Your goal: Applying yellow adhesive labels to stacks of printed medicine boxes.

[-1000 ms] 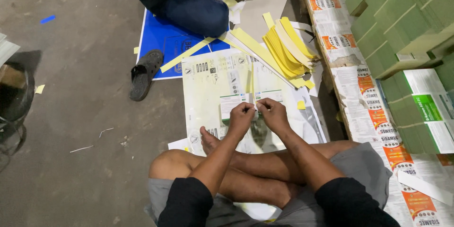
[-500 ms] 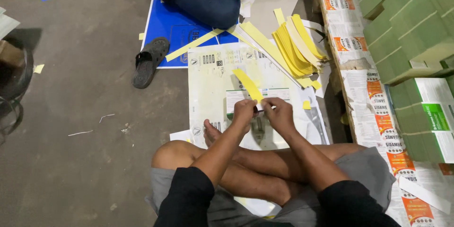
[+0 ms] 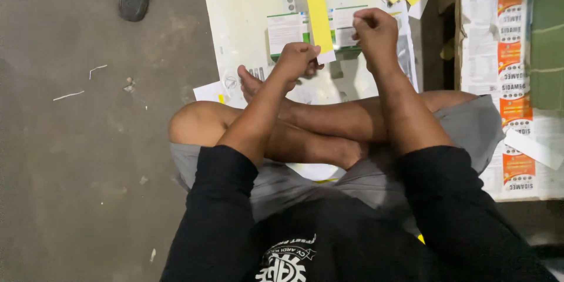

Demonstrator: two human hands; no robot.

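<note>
With the left hand (image 3: 296,59) pinching the yellow backing strip (image 3: 316,6) and the right hand (image 3: 375,29) clenched just beside it on the white-and-green label sheet (image 3: 288,29), peeling appears underway, calling for a steady pull away from the right hand.

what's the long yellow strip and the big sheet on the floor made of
The long yellow strip, pinched by the left hand, looks like thin matte paper or backing tape: flat, with a white end. The big pale printed sheet looks like slightly glossy paper or thin card, scuffed and lying flat.
</note>
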